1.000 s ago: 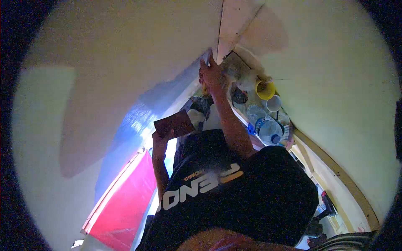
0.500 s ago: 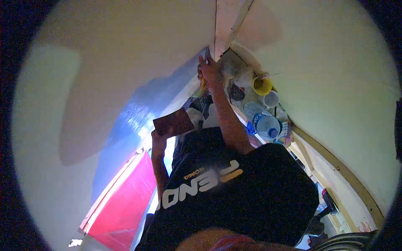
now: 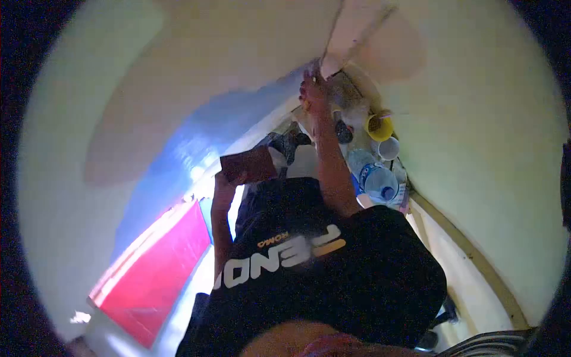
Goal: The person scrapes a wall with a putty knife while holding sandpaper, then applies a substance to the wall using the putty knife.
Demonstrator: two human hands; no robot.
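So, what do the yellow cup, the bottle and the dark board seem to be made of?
Yellow cup: probably plastic, uniform bright colour. Bottle: clear plastic, see-through with a blue cap. Dark board: thin, matte reddish-brown, perhaps wood or hardboard; unsure.

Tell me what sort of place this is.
Likely an indoor room under wall repair: pale plastered walls, a yellow plastic cup and a clear plastic water bottle.
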